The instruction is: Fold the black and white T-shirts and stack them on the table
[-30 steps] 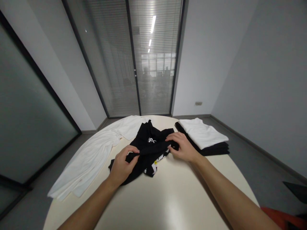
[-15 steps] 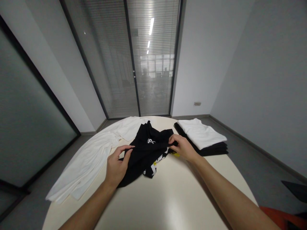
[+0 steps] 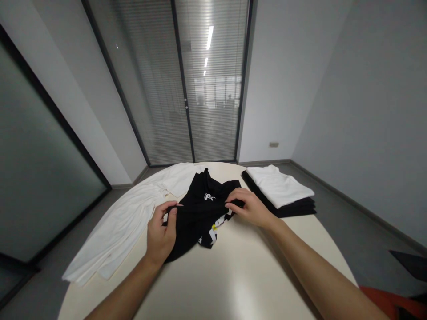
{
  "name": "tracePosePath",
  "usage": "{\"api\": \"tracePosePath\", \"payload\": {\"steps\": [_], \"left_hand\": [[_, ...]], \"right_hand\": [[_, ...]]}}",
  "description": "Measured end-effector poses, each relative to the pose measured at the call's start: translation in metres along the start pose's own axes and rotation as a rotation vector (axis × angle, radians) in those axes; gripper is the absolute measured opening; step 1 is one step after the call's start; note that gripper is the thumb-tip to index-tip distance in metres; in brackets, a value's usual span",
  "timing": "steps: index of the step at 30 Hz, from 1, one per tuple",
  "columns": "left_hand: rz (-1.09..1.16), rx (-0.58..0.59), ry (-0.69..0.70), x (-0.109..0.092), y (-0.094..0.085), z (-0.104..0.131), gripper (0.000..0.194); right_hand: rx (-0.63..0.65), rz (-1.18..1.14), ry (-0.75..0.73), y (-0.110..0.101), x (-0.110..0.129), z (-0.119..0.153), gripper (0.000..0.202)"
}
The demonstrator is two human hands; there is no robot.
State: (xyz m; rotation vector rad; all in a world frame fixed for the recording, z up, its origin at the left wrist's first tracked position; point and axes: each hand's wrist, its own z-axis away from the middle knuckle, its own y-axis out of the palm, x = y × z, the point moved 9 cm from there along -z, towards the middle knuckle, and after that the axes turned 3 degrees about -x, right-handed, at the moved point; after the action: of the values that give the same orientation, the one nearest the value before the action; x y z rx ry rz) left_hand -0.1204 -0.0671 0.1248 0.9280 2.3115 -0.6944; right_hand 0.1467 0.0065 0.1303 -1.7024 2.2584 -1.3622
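A black T-shirt (image 3: 200, 215) lies bunched in the middle of the table, with a small white print near its collar end. A black, white and yellow patterned part shows beneath its near right side. My left hand (image 3: 162, 231) pinches the shirt's left side between thumb and fingers. On the right side, my right hand (image 3: 248, 205) grips the cloth the same way, its fingertips on a fold that runs across between both hands. What lies under the bunched cloth is hidden.
White garments (image 3: 123, 231) are spread along the left side of the round cream table (image 3: 213, 284). At the back right lies a folded white garment (image 3: 280, 184) on a stack of folded black ones (image 3: 298, 208). Something red (image 3: 383, 302) stands beyond the table's right edge.
My right hand has shifted a little left along the fold, and its fingers have regripped the cloth. My left hand has turned slightly and closed further round the shirt's left side.
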Motion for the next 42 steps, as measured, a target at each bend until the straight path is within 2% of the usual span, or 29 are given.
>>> {"api": "tracePosePath", "payload": {"steps": [6,11,15,18,23,28,31,34,37,39,42], "left_hand": [[0.062,-0.038,-0.087,0.008,-0.002,-0.006,0.023],[0.105,-0.051,-0.16,0.013,-0.004,-0.006,0.029],[0.176,-0.015,-0.227,0.017,0.0,0.0,0.033],[0.175,-0.021,-0.197,0.014,0.0,0.002,0.028],[0.171,-0.001,-0.143,0.008,0.003,0.002,0.027],[0.19,0.071,0.007,-0.009,0.008,0.007,0.019],[0.178,0.224,0.185,-0.035,0.017,0.019,0.012],[0.22,0.503,0.334,-0.066,0.036,0.043,0.014],[0.277,0.831,0.38,-0.09,0.057,0.076,0.021],[0.281,1.025,0.398,-0.101,0.069,0.101,0.022],[0.26,1.194,0.465,-0.109,0.081,0.134,0.024]], "right_hand": [[-0.013,-0.001,0.051,-0.003,-0.004,0.003,0.008],[-0.12,-0.1,0.098,-0.009,-0.009,0.002,0.013],[-0.068,-0.136,0.095,-0.005,-0.006,-0.001,0.017],[-0.017,-0.16,0.122,-0.003,-0.004,-0.001,0.01],[0.084,-0.222,0.179,0.005,-0.007,0.003,0.011],[0.059,-0.3,0.271,0.003,-0.025,0.006,0.015],[0.136,-0.389,0.377,0.004,-0.039,0.013,0.021],[0.397,-0.447,0.499,0.012,-0.046,0.029,0.027],[0.698,-0.471,0.586,0.022,-0.044,0.052,0.038],[0.833,-0.486,0.661,0.026,-0.042,0.066,0.048],[0.959,-0.494,0.761,0.029,-0.039,0.078,0.063]]}}
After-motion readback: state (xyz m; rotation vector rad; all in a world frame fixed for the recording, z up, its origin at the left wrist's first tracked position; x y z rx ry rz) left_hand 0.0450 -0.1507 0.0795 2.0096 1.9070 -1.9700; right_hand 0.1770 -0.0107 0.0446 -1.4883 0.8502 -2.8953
